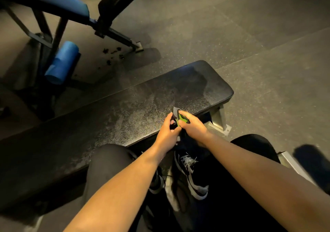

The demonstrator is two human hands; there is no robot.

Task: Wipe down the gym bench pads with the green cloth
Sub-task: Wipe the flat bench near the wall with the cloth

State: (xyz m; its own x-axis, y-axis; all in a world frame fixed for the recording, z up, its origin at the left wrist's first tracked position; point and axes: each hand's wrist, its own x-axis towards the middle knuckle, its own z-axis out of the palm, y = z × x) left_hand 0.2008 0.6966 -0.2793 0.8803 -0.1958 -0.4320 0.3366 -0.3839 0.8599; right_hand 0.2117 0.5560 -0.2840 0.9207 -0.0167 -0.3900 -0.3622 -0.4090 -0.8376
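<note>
Green cloth [181, 118], bunched small, is pinched between the left hand [167, 133] and right hand [193, 128], both curled around it, just above the near edge of the black padded surface [125, 110], whose length stretches away leftward from both hands.

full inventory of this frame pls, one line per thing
flat bench pad: 1, black, centre, smudged
cloth: 1, green and grey, bunched between both hands at pad's near edge
bench foot: 1, grey metal, right of hands
incline bench: 1, blue pad, dark frame, top left
roller pad: 1, blue, left
head pad: 1, black, top centre
debris: several bits, black, floor
floor: dark speckled rubber
shoe: 1, black and white, bottom centre
hands: left, right, both pinching cloth
</note>
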